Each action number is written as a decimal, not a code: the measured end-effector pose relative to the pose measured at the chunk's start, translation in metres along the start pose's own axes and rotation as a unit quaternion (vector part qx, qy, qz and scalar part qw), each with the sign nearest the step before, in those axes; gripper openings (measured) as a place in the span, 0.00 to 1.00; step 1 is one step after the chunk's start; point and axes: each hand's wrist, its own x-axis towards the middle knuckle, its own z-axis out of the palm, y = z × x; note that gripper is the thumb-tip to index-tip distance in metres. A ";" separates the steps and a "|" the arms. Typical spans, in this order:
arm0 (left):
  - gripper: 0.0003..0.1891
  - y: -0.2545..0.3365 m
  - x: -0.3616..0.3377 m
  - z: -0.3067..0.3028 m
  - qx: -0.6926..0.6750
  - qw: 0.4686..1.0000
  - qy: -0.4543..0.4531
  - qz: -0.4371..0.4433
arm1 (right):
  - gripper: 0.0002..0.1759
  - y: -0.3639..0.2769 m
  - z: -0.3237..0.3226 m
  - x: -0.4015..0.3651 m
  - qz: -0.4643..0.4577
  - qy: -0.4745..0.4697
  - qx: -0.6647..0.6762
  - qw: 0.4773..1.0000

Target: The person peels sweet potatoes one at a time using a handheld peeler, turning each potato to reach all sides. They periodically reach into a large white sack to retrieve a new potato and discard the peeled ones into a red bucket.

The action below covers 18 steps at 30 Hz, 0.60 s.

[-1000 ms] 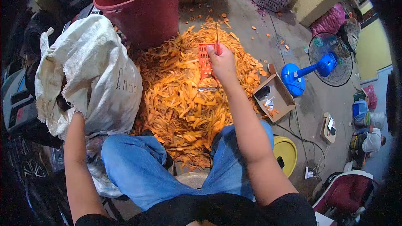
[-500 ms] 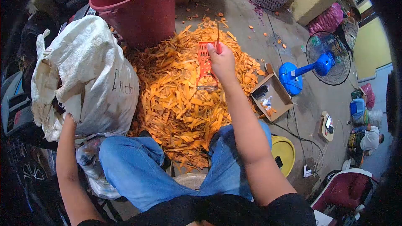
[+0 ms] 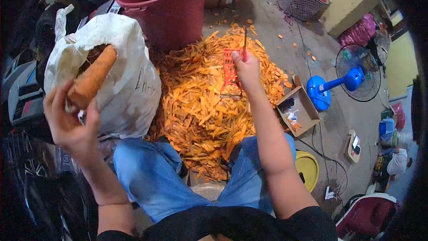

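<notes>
Pinching the carrot (image 3: 94,78) by the sack (image 3: 131,73) with the fingers of the left hand (image 3: 73,136), I have those of the right hand (image 3: 249,72) curled round the peeler (image 3: 229,68) above the peelings (image 3: 196,111).

We list: maroon tub (image 3: 178,24), cut by top edge; white sack (image 3: 129,102), contents mostly hidden; left hand (image 3: 73,127), slightly blurred; distant person (image 3: 397,163), too small for detail

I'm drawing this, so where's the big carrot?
In the head view, the big carrot is on the left, held in the person's left hand in front of the open white sack.
</notes>
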 end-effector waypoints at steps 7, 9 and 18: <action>0.24 0.064 -0.027 0.049 -0.367 0.925 -0.042 -0.092 | 0.13 0.010 0.003 0.009 0.042 -0.016 0.199 0.979; 0.23 0.054 -0.038 0.085 -0.537 0.769 -0.140 -0.318 | 0.13 0.002 -0.001 0.005 0.096 -0.009 0.177 0.979; 0.26 -0.002 -0.088 0.176 -0.678 0.363 -0.260 -0.584 | 0.13 0.030 -0.009 0.012 0.129 0.064 0.113 0.983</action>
